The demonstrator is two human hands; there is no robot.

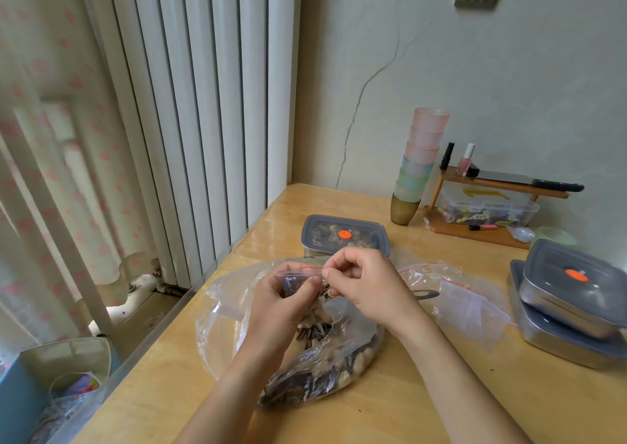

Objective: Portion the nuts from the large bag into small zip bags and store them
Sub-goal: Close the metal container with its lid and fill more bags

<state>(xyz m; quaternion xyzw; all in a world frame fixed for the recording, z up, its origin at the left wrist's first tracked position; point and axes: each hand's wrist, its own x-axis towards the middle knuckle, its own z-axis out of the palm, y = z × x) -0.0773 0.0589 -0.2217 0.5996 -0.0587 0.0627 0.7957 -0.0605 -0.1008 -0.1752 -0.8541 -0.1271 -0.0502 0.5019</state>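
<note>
A pale wooden table (441, 392) stands in a corner, with a white ribbed radiator (203, 104) along its left edge and a cracked wall behind it. Just behind the hands sits a rectangular container with a grey lid and an orange valve (346, 235), closed, with dark contents showing through the lid. At the right edge, two metal containers with grey lids (570, 294) are stacked, the upper one tilted. Between them and the hands lie several flat, empty clear zip bags with red strips (468, 297), and a dark looped handle (427, 295) pokes out from under them. Farther back are a tall stack of pastel plastic cups (420, 165) and a small wooden shelf (492, 182) holding a pink nail-polish bottle (465, 162), with a clear plastic box (488, 207) beneath it.

The large clear plastic bag of mixed nuts and striped seeds (322, 372) lies crumpled on the table, directly under both hands, its mouth open toward them. Above it is the small clear zip bag with a red seal line (295, 282), partly filled with dark seeds.

The left hand (281, 308) reaches in from below, its fingers curled around the small bag's body and its thumb pressed near the top. The right hand (366, 284) comes in from the right with knuckles up, its fingers bent and its thumb and forefinger pinching the red seal line at the bag's upper edge. The two thumbs nearly meet.
</note>
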